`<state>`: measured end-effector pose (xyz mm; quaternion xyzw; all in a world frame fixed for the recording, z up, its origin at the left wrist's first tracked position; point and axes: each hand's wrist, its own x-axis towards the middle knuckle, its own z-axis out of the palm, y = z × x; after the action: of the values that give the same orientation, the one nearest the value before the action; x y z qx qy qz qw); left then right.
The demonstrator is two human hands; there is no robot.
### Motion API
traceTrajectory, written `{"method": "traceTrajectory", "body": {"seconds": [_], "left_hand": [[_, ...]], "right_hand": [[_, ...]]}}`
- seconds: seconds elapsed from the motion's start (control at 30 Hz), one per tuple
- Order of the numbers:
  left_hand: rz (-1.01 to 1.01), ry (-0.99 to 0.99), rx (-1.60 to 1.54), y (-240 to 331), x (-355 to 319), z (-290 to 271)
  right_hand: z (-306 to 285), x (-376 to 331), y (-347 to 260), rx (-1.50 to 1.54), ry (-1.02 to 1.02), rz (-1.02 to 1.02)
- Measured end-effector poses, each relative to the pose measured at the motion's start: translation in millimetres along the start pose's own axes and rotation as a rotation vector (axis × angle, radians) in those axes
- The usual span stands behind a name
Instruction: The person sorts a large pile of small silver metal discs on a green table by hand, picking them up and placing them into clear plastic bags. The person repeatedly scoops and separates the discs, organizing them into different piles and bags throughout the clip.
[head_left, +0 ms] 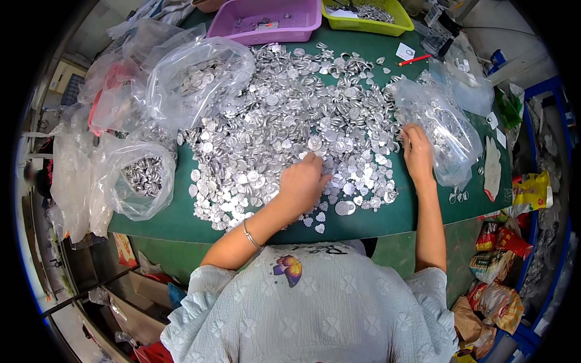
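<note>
A wide pile of small silver metal pieces (272,115), round coin-like discs, leaf-shaped bits and curved pieces, spreads over the green table (175,225). My left hand (302,183) rests in the near middle of the pile, fingers curled down among the pieces; whatever they hold is hidden. At the pile's right edge is my right hand (418,152), its fingers pinched together beside a clear plastic bag (445,142) of silver pieces. Something small may be at those fingertips, too small to name. A bracelet (250,235) circles my left wrist.
On the left stand open clear bags (163,202) of silver pieces, another bag (239,57) behind. A purple basket (263,39) and a yellow-green basket (369,25) sit at the back. A red pen (414,60) lies back right; several rings (458,196) lie near the right edge.
</note>
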<state>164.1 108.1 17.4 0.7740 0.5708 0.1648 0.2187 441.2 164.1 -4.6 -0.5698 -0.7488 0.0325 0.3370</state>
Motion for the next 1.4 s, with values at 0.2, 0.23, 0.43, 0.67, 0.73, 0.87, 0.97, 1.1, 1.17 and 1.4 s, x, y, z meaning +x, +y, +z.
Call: {"method": "traceTrajectory", "body": {"seconds": [0.2,0.23,0.43,0.67,0.73,0.87,0.97,1.1,1.17,1.4], "left_hand": [[-0.052,0.173,-0.381,-25,-2,-2],[-0.108,0.148,-0.535,-26,-2,-6],[-0.447,-0.279,-1.773,-30,-2,-28],[-0.339,-0.246,-1.053,-7,-3,-25],[-0.359,-0.297,-0.977,-7,1,-22],[0.22,0.159,-0.278,-13,1,4],[0.044,-0.048,-0.043,-1,0,1],[0.097,-0.156,0.154,6,1,2],[0.103,-0.2,0.209,9,3,0],[0.063,-0.207,0.182,11,9,1]], "right_hand": [[3,-13,-24,0.679,0.091,0.633],[2,-15,-29,0.993,0.053,0.71],[15,-29,-64,2.154,-0.307,0.967],[0,-24,-74,1.617,-0.308,0.856],[-5,-27,-72,1.562,-0.244,0.853],[-27,-33,-65,1.422,-0.434,0.811],[-26,-50,-72,0.546,-0.438,0.372],[-30,-54,-97,-0.057,-0.543,0.273],[-26,-56,-105,-0.153,-0.515,0.236],[-22,-61,-104,-0.078,-0.496,0.209]]}}
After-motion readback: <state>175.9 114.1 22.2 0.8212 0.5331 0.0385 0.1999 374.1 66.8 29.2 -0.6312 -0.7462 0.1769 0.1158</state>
